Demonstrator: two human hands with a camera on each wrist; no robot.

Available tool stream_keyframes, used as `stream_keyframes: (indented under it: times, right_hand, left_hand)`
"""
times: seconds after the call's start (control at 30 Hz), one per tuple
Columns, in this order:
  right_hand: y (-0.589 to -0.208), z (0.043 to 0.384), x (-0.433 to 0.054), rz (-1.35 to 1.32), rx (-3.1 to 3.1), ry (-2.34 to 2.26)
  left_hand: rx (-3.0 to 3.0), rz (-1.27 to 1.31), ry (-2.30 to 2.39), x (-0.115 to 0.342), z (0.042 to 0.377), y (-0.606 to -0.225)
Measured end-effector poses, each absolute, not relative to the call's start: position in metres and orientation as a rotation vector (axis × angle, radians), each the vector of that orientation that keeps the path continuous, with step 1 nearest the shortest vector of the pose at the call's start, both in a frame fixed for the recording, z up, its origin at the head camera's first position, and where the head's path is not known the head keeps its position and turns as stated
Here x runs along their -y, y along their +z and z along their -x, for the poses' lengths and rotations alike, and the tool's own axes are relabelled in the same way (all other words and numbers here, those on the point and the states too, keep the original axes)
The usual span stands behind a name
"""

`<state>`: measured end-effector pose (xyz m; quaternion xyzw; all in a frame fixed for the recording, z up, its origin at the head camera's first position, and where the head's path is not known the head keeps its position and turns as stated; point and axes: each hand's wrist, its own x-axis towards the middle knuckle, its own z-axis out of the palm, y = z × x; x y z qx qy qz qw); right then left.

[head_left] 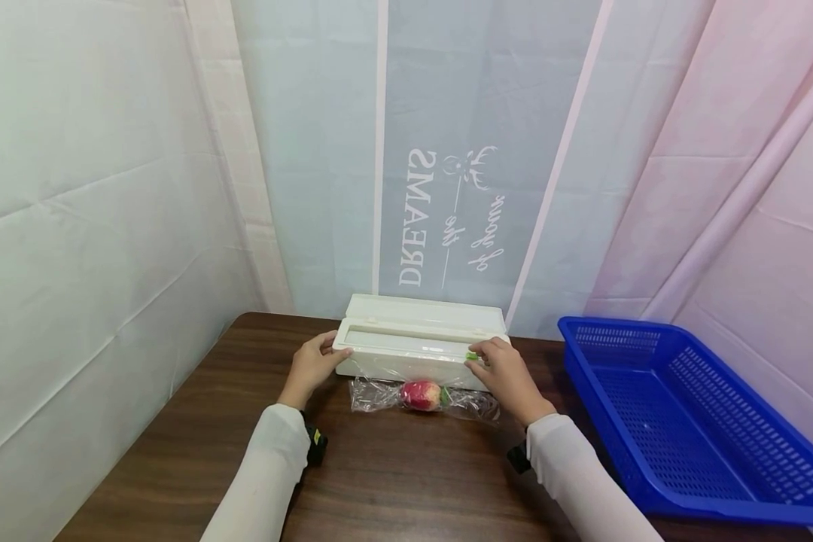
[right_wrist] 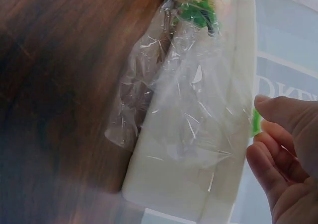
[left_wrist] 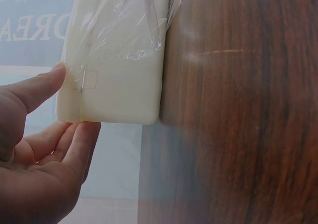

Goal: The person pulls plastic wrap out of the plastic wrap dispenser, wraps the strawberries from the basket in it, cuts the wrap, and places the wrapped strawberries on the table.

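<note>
A long white cling film dispenser (head_left: 386, 365) lies on the table, its lid (head_left: 427, 310) raised at the back. My left hand (head_left: 312, 369) grips its left end. In the left wrist view the thumb is at the top edge and the other fingers (left_wrist: 82, 147) are against the end. At the right end, my right hand (head_left: 508, 376) pinches a small green slider (head_left: 472, 356) on the dispenser's top edge. Clear film (right_wrist: 194, 114) hangs over the front. Against it, in front of the dispenser, is a red and yellow fruit (head_left: 420, 394) with a green tip, surrounded by film.
To the right stands a blue plastic basket (head_left: 586, 391) with perforated sides. Brown wood-grain tabletop (head_left: 406, 482) extends in front of the dispenser. Behind the table hangs a printed curtain (head_left: 325, 188), with pale cloth walls (head_left: 95, 226) on both sides.
</note>
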<state>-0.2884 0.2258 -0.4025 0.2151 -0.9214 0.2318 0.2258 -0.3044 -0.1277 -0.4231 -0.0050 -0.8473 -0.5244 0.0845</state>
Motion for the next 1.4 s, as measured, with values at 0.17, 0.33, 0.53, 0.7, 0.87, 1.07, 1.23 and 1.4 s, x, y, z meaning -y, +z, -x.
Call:
stream_keyframes:
  times: [0.17,0.33,0.53,0.7,0.87,1.07,1.23,1.4]
  right_hand:
    - [-0.404,0.291,-0.227,-0.563,2.540,0.628]
    - [-0.404,0.294,-0.228,-0.561,2.551,0.610]
    - [-0.402,0.294,-0.229,-0.595,2.550,0.556]
    - [-0.402,0.294,-0.229,-0.621,2.538,0.508]
    - [-0.404,0.295,-0.229,-0.654,2.505,0.449]
    - [-0.408,0.296,-0.231,-0.673,2.479,0.384]
    - [-0.411,0.297,-0.233,-0.716,2.435,0.364]
    - [-0.415,0.300,-0.234,-0.757,2.405,0.366]
  left_hand:
    - [2.524,0.022,-1.561,0.127,0.305,-0.422]
    - [2.524,0.020,-1.558,0.127,0.305,-0.422]
    - [2.525,0.014,-1.560,0.127,0.306,-0.422]
    - [2.528,0.011,-1.555,0.127,0.305,-0.422]
    - [2.525,0.008,-1.568,0.127,0.306,-0.422]
    - [2.522,0.022,-1.572,0.126,0.306,-0.422]
    - [2.521,0.027,-1.569,0.126,0.305,-0.423]
    - [2.522,0.018,-1.565,0.127,0.305,-0.424]
